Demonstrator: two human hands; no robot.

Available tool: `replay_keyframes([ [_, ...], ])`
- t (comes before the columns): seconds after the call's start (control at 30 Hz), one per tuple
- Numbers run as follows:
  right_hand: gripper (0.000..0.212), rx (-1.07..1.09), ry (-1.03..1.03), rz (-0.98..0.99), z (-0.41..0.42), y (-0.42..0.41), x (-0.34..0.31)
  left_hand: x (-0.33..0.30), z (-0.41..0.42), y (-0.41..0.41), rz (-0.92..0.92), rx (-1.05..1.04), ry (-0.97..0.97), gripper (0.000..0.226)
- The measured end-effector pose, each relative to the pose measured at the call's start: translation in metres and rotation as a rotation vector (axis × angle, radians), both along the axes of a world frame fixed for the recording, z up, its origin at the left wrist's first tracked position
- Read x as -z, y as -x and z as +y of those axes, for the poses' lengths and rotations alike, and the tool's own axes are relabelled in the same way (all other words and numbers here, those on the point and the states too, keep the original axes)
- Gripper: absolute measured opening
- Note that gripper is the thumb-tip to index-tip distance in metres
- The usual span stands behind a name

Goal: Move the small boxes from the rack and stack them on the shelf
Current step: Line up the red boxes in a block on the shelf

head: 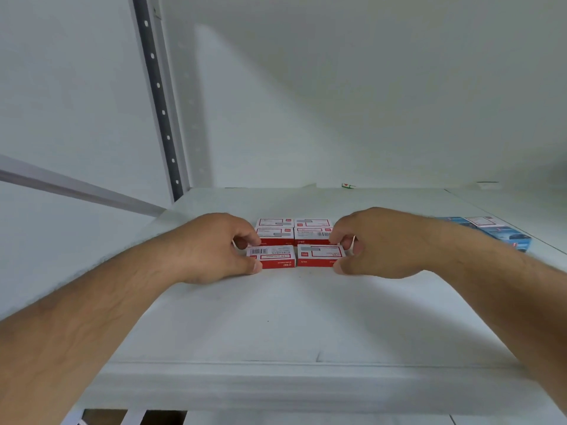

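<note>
White shelf (276,317) – flat, matte, smooth surface w/ a thick rounded front lip; faint scuffs near the front edge. At its left rear stands a grey metal upright (159,99) w/ a row of punched holes. Six small boxes sit mid-shelf in a 2-wide block: small rectangular cartons, red sides, white printed tops w/ barcodes. Front left box (271,256) and front right box (319,254) lie side by side, nearly touching; just behind them are the rear boxes (294,230), which look stacked higher, though exact layer count is hard to tell.

Left hand (211,246) – palm down, wrist low on the shelf, fingers curled, thumb at the front left box's near corner and fingertips at its far edge, pinching it. Right hand (377,240) mirrors this: fingers curled round the front right box's right end, thumb at its near corner. Both forearms bare, reaching in from the lower corners.

Far right: blue packs (503,234), flat, glossy.
</note>
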State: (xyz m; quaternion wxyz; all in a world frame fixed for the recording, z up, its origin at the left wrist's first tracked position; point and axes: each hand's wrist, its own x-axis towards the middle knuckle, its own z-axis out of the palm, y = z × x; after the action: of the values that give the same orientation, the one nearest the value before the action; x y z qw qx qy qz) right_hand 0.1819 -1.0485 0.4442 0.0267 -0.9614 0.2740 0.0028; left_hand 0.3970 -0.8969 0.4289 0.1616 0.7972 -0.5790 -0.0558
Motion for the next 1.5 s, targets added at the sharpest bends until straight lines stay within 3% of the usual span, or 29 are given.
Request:
replay_keyframes([
  [0.67, 0.024, 0.089, 0.072, -0.079, 0.006, -0.009, 0.003, 0.005, -0.007, 0.005, -0.007, -0.015, 0.098, 0.017],
  [1.13, 0.023, 0.098, 0.088, -0.091, 0.008, -0.008, 0.004, 0.006, -0.008, 0.008, -0.043, -0.04, 0.097, 0.019],
  [1.33, 0.036, 0.112, 0.147, -0.044, 0.013, -0.004, 0.001, 0.004, -0.002, 0.008, -0.068, -0.089, 0.103, 0.037],
  [1.5, 0.048, 0.084, 0.21, -0.099, 0.025, 0.003, -0.004, -0.004, 0.01, 0.016, -0.209, -0.079, 0.085, 0.061],
])
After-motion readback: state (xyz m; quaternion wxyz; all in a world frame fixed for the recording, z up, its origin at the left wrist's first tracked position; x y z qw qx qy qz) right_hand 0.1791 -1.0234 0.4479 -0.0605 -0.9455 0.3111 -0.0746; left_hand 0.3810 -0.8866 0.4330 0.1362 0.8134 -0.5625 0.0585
